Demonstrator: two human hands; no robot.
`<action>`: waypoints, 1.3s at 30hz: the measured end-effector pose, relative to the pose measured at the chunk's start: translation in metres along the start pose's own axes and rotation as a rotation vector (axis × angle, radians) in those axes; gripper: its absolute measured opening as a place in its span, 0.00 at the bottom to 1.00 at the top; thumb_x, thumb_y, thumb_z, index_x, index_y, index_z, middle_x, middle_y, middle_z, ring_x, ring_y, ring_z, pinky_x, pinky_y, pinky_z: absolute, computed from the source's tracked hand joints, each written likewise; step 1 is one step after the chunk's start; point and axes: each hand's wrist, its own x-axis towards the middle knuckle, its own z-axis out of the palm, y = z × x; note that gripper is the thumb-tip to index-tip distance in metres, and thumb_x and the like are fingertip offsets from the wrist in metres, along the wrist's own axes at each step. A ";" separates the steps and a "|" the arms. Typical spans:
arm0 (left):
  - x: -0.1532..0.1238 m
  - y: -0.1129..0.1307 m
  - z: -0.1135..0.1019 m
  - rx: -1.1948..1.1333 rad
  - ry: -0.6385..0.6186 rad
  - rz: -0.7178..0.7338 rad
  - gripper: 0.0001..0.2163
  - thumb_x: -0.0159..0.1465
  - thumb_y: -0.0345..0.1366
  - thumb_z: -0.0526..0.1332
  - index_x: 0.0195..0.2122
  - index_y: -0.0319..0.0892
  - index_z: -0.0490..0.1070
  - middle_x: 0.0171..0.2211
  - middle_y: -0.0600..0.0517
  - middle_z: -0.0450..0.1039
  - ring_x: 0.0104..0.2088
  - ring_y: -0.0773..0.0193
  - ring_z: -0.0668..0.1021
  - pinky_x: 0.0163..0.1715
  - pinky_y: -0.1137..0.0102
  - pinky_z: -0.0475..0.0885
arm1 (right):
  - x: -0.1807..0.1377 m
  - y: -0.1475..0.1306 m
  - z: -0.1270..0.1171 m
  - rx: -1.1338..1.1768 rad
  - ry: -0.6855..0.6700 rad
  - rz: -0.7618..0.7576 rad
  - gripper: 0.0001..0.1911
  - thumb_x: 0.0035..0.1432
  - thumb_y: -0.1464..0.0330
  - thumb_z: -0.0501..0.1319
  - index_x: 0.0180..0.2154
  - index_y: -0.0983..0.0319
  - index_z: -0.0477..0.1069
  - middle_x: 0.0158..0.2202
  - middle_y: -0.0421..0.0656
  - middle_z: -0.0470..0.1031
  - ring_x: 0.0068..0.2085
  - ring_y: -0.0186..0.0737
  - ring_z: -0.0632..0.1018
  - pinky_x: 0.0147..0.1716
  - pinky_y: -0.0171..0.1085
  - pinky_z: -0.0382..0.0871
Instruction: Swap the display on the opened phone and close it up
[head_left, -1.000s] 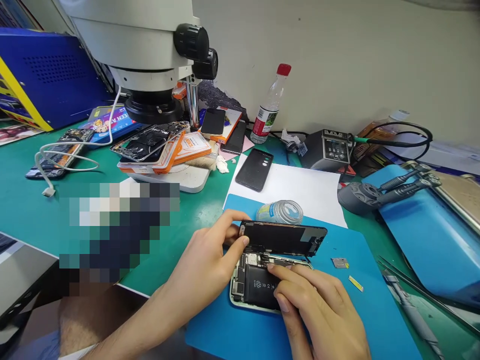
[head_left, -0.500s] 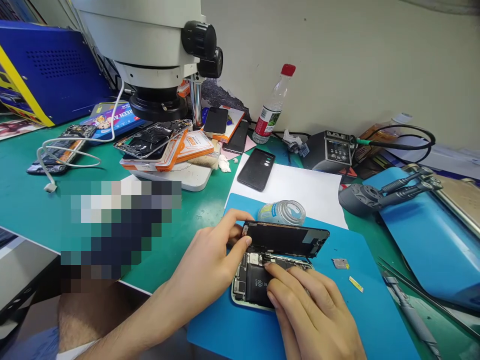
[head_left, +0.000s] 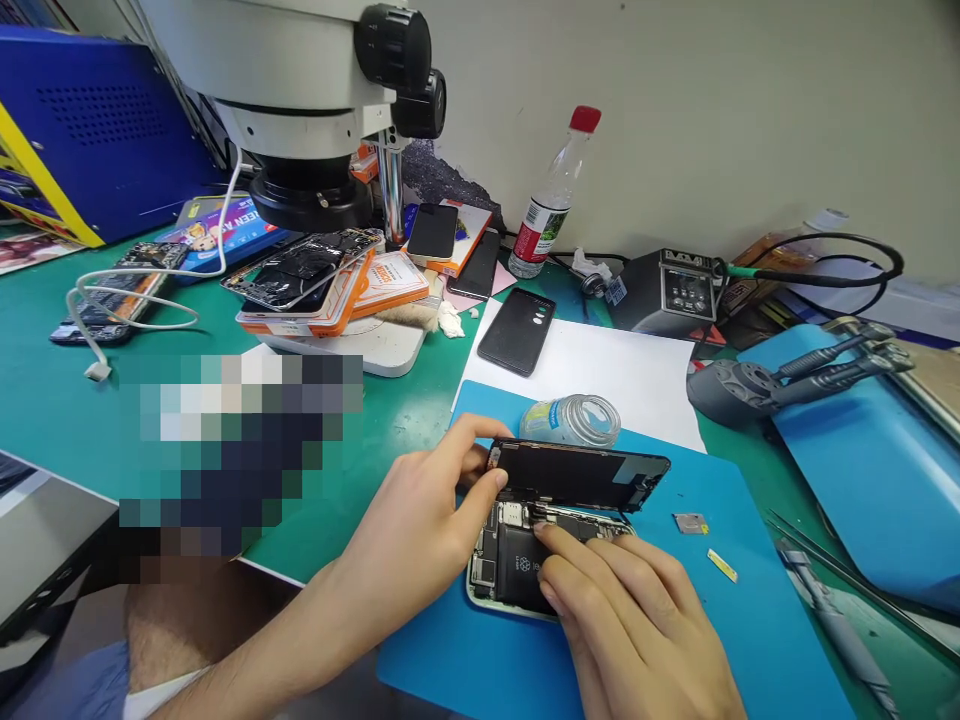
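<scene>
An opened phone (head_left: 496,574) lies on a blue work mat (head_left: 735,640), its black battery and boards showing. Its black screen panel (head_left: 581,474) is lifted on edge above the body. My left hand (head_left: 420,535) pinches the left end of that panel between thumb and fingers and keeps it raised. My right hand (head_left: 634,625) rests on the phone body with fingers bent; its index fingertip presses on the parts just under the raised panel, near the battery's top edge.
A clear round container (head_left: 572,421) sits behind the phone. Two small metal parts (head_left: 691,523) lie on the mat to the right, tweezers (head_left: 847,570) beyond. A microscope (head_left: 300,90), stacked phones (head_left: 300,280), a bottle (head_left: 553,196), a black phone (head_left: 517,331) on white paper and a solder station (head_left: 675,290) crowd the back.
My right hand's fingers have slid a little left and up across the battery toward the connectors. The left hand keeps the panel raised; the view has shifted slightly.
</scene>
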 end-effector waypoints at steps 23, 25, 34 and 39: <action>-0.004 -0.001 0.000 0.008 -0.006 0.045 0.11 0.78 0.30 0.59 0.56 0.54 0.70 0.47 0.62 0.86 0.47 0.69 0.87 0.41 0.75 0.73 | 0.001 -0.004 -0.004 0.087 0.078 0.127 0.11 0.80 0.82 0.55 0.50 0.68 0.74 0.57 0.50 0.78 0.52 0.49 0.76 0.55 0.47 0.67; -0.004 -0.001 0.000 0.007 -0.001 0.047 0.11 0.78 0.30 0.59 0.55 0.54 0.70 0.48 0.63 0.86 0.47 0.70 0.87 0.41 0.76 0.73 | 0.001 -0.003 -0.004 0.090 0.075 0.121 0.11 0.80 0.82 0.55 0.51 0.68 0.74 0.57 0.50 0.78 0.52 0.49 0.75 0.54 0.47 0.67; -0.005 0.000 0.000 0.018 0.024 0.096 0.12 0.78 0.28 0.59 0.56 0.54 0.70 0.46 0.63 0.85 0.49 0.69 0.87 0.43 0.76 0.74 | 0.000 -0.002 -0.002 0.085 0.054 0.098 0.12 0.82 0.82 0.53 0.51 0.68 0.74 0.57 0.51 0.78 0.53 0.50 0.76 0.53 0.47 0.67; -0.004 0.001 0.000 0.031 0.025 0.085 0.11 0.77 0.29 0.60 0.56 0.52 0.71 0.43 0.62 0.86 0.45 0.67 0.87 0.40 0.73 0.73 | 0.002 -0.001 -0.003 0.100 0.045 0.095 0.12 0.80 0.83 0.53 0.51 0.68 0.74 0.57 0.50 0.78 0.53 0.49 0.75 0.53 0.45 0.68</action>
